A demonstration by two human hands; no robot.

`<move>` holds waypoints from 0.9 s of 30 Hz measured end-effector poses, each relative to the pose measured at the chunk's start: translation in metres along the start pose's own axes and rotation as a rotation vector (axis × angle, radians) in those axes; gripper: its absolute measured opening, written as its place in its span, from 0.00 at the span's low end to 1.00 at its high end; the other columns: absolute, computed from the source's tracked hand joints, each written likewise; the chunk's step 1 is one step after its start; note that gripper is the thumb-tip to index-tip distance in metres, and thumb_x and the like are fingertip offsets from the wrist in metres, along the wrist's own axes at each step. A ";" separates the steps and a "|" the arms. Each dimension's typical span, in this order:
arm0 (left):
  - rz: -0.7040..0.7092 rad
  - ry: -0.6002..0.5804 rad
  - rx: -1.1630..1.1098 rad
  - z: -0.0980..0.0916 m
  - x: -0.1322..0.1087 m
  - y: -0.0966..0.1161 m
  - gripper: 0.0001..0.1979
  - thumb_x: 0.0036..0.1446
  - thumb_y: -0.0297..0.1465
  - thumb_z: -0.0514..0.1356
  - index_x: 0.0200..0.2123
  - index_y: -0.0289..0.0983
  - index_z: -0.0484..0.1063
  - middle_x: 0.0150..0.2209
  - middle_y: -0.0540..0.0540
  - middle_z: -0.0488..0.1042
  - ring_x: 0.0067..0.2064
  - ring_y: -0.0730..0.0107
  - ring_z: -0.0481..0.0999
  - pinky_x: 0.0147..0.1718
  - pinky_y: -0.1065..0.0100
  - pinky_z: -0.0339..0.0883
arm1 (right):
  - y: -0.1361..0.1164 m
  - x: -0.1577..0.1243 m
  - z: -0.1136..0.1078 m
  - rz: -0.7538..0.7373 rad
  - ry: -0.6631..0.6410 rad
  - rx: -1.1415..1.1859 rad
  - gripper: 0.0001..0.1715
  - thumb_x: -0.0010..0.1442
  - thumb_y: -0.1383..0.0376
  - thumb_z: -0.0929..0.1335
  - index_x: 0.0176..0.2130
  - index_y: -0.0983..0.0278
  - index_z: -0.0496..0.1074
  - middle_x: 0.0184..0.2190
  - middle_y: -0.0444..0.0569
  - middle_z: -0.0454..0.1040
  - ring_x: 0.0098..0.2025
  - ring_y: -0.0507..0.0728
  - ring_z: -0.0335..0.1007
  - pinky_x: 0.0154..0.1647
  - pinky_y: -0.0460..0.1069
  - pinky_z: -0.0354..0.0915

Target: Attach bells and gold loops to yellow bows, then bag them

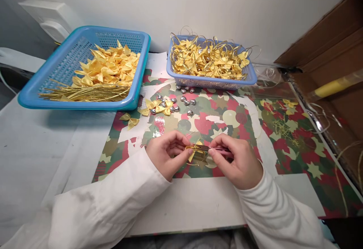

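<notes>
Over the patterned sheet, my left hand point(170, 153) pinches a yellow ribbon bow point(193, 156) with thin gold wire about it. From the other side my right hand point(238, 159) grips a small tool with pink handles point(225, 152) and dark metal jaws, which may be pliers or scissors. Its jaws reach across to the bow and touch it or lie just in front of it. A loop of gold wire point(195, 164) hangs under the bow. Farther back on the sheet lie several loose yellow bows point(146, 107) and several silver bells point(190, 112).
A blue basket point(143, 67) at the left holds yellow bows and a bundle of gold wires point(93, 93). Against the wall, another basket point(210, 82) is heaped with bows on looped wires. Wire clippings point(285, 128) lie at the right, beside a cardboard box point(326, 41).
</notes>
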State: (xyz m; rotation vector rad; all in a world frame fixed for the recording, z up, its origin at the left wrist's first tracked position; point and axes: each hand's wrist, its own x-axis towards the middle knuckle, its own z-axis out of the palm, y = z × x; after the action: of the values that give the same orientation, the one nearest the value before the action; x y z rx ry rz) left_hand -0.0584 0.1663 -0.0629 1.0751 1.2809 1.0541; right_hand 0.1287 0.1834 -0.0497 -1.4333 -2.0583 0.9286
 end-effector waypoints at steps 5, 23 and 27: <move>-0.010 -0.014 -0.033 0.000 0.000 0.000 0.07 0.46 0.27 0.64 0.26 0.35 0.67 0.27 0.50 0.74 0.25 0.75 0.75 0.26 0.74 0.72 | -0.001 0.001 0.003 0.008 0.004 0.017 0.06 0.56 0.64 0.65 0.28 0.64 0.67 0.18 0.41 0.66 0.20 0.49 0.61 0.21 0.44 0.56; -0.014 -0.013 -0.028 0.001 0.000 0.001 0.08 0.44 0.27 0.65 0.25 0.36 0.66 0.25 0.51 0.72 0.24 0.76 0.74 0.24 0.74 0.71 | -0.003 0.001 0.005 0.008 0.008 0.032 0.07 0.56 0.64 0.65 0.28 0.64 0.67 0.18 0.42 0.66 0.20 0.49 0.60 0.22 0.44 0.57; -0.014 -0.012 -0.023 0.001 0.000 0.000 0.09 0.44 0.27 0.65 0.25 0.36 0.65 0.25 0.51 0.73 0.24 0.76 0.74 0.24 0.75 0.70 | -0.003 0.000 0.005 0.001 0.025 0.008 0.06 0.55 0.65 0.65 0.27 0.64 0.67 0.16 0.40 0.64 0.19 0.49 0.59 0.21 0.44 0.55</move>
State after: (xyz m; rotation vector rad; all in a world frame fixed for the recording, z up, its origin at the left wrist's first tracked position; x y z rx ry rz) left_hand -0.0579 0.1661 -0.0629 1.0520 1.2623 1.0476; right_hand 0.1237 0.1813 -0.0504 -1.4345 -2.0344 0.9135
